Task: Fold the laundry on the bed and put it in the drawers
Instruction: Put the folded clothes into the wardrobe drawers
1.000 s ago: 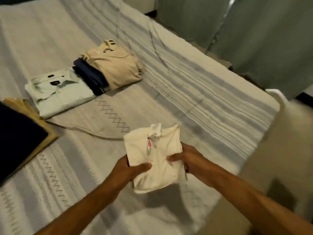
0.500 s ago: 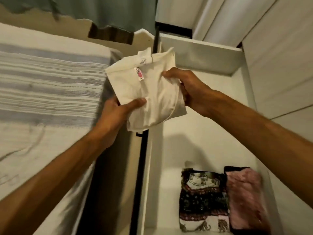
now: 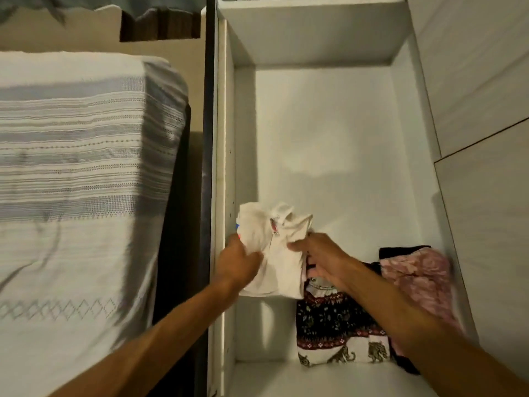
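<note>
A folded cream garment (image 3: 276, 253) with a small red label is down inside the open white drawer (image 3: 329, 138), against its left wall. My left hand (image 3: 237, 262) grips its left edge and my right hand (image 3: 320, 259) grips its right edge. Beside it on the right lies a folded dark patterned garment with elephants (image 3: 337, 330), partly under my right forearm. A folded pink garment (image 3: 420, 279) sits at the drawer's right side. The bed (image 3: 80, 167) with a striped grey and white cover is to the left.
The far half of the drawer floor is bare white. A dark gap and a black rail (image 3: 207, 138) separate bed and drawer. Pale cabinet fronts (image 3: 481, 110) rise on the right. Grey curtain and a dark wooden piece (image 3: 160, 27) are beyond the bed.
I turned from the bed to the drawer. Both hands carried the cream garment from above the bed, over the drawer's edge, and down to the drawer floor at the left.
</note>
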Demonstrator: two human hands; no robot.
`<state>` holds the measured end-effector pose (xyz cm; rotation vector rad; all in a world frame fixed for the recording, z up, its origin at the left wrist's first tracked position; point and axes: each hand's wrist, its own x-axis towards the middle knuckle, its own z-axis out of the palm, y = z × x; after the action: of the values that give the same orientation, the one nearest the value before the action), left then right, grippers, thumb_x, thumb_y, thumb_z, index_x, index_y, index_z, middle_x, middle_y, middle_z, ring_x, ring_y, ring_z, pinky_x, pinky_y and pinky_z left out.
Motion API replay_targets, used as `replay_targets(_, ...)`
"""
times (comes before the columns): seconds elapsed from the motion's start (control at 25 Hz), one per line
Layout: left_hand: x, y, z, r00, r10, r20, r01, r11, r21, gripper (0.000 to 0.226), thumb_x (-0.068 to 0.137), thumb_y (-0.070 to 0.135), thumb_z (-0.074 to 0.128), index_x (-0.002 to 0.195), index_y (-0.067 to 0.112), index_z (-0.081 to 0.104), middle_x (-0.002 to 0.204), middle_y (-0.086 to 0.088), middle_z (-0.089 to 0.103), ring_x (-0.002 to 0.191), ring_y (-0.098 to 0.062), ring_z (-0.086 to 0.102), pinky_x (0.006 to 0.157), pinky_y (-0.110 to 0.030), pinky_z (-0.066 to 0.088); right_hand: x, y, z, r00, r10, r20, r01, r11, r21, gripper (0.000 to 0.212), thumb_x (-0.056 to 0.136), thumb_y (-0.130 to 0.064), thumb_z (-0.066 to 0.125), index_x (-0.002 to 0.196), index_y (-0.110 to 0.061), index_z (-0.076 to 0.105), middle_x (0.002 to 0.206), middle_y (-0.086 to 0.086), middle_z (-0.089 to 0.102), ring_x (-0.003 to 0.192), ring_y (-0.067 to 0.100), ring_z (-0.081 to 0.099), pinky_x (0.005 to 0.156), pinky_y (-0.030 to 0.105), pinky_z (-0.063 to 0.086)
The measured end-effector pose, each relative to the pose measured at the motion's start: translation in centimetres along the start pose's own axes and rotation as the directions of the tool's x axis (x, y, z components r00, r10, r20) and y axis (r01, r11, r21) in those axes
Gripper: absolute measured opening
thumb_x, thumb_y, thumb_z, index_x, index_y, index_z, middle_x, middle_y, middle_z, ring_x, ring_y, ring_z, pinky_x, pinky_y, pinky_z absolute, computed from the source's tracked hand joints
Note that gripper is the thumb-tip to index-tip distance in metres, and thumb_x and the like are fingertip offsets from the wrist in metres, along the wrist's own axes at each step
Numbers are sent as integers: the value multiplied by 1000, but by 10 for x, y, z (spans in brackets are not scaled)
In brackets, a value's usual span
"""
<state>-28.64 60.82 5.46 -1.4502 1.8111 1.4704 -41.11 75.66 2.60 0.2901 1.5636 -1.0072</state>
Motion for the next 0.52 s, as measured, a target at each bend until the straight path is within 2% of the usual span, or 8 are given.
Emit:
replay_targets(0.12, -19, -25, 19, 990, -127, 64, 124, 991, 57, 52, 99, 1, 53, 144, 7, 28, 128, -9, 49, 129, -32, 53, 110, -43, 48, 7, 50, 15, 995, 96, 25, -94, 992, -87, 31, 94, -10, 68, 122, -22, 65, 111, 1, 79, 107, 26, 72, 84, 51, 63)
replay_targets(0.24, -38, -50, 31, 952, -265, 150, 258, 964, 70, 55, 101, -1, 50, 152, 4, 29, 147, -15, 48, 139, -33, 47, 113, -38, 41, 6, 87, 18, 980, 200, -2, -197, 960, -201, 24, 93, -10, 70, 116, -14, 70, 105, 0, 79, 104, 23, 73, 87, 51, 62)
replay_targets(0.32, -48, -62, 34, 959, -237, 157, 233, 972, 42, 57, 101, -3, 49, 154, 6, 30, 149, -13, 49, 139, -31, 48, 111, -34, 41, 5, 102, 19, 972, 233, -33, -234, 942, -240, 22, 91, -7, 73, 111, -13, 70, 106, 2, 79, 106, 25, 72, 89, 53, 61)
replay_targets(0.4, -52, -67, 30, 976, -161, 147, 164, 986, -6, 59, 99, -1, 50, 154, 9, 33, 143, -12, 54, 131, -29, 53, 103, -29, 43, 7, 102, 15, 970, 240, -28, -236, 918, -318, 24, 88, -10, 78, 110, -11, 71, 107, 5, 77, 105, 27, 72, 88, 51, 62)
replay_targets(0.48, -49, -70, 22, 981, -104, 161, 108, 994, -18, 62, 96, -1, 49, 154, 11, 31, 135, -9, 58, 119, -27, 57, 99, -31, 47, 11, 79, 8, 975, 217, -51, -216, 861, -461, 27, 88, -22, 82, 108, -7, 70, 103, 11, 76, 88, 25, 75, 75, 39, 64)
replay_targets(0.52, -48, -69, 14, 981, -77, 175, 80, 997, -12, 62, 94, 0, 49, 152, 13, 31, 130, -8, 61, 115, -26, 60, 100, -35, 51, 11, 61, 4, 983, 153, -102, -183, 831, -526, 29, 90, -28, 80, 103, -4, 70, 99, 15, 76, 77, 23, 74, 68, 35, 63)
